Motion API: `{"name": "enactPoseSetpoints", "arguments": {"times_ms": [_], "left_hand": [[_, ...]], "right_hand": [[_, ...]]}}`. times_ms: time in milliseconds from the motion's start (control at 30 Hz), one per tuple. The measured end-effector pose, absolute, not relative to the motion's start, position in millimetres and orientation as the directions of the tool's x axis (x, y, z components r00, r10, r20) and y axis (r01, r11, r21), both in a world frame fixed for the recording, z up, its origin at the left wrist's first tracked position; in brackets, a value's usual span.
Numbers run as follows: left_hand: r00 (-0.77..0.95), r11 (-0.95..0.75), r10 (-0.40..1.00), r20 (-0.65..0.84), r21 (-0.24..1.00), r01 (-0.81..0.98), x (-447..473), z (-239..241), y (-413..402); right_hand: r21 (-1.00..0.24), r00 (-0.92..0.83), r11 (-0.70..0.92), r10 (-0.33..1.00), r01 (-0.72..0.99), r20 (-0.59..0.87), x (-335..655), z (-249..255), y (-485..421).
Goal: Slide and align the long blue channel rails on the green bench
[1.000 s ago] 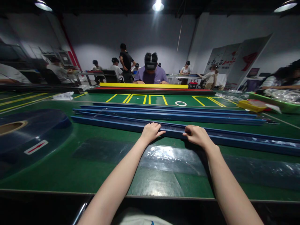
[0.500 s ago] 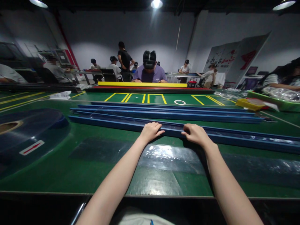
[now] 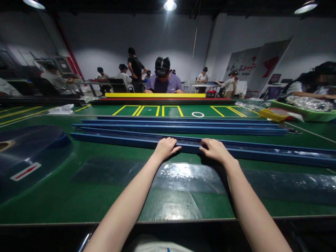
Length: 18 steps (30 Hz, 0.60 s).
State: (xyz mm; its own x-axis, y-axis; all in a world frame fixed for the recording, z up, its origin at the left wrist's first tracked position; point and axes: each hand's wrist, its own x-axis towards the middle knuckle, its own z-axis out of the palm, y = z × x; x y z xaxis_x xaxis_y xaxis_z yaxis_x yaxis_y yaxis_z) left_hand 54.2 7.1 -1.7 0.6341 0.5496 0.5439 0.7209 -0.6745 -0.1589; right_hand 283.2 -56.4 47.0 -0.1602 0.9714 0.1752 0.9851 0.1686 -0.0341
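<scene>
Several long blue strips lie side by side across the green table point(image 3: 65, 189). My left hand point(image 3: 165, 148) rests on the nearest blue strip point(image 3: 115, 141), fingers curled over its top edge. A little to the right, my right hand point(image 3: 214, 149) grips the same strip, fingers bent over it. A sheet of clear film point(image 3: 183, 173) lies flat on the table just in front of both hands.
A large dark blue roll of film point(image 3: 28, 150) sits at the left. More blue strips point(image 3: 183, 126) lie behind the near one. A yellow strip point(image 3: 152, 95), a white ring point(image 3: 197, 114), a yellow tray point(image 3: 273, 113) and a green tray point(image 3: 307, 115) lie farther off. A person in purple sits opposite; others work behind.
Both hands stay on the near blue strip. The view has shifted slightly, so the strip and hands appear a little further left.
</scene>
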Motion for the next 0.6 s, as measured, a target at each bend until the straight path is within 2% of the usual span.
{"name": "enactPoseSetpoints", "arguments": {"times_ms": [600], "left_hand": [[0.614, -0.649, 0.611, 0.5, -0.127, 0.75, 55.3, 2.6, 6.9]], "right_hand": [[-0.044, -0.149, 0.157, 0.978, 0.987, 0.143, 281.6, 49.2, -57.7]]}}
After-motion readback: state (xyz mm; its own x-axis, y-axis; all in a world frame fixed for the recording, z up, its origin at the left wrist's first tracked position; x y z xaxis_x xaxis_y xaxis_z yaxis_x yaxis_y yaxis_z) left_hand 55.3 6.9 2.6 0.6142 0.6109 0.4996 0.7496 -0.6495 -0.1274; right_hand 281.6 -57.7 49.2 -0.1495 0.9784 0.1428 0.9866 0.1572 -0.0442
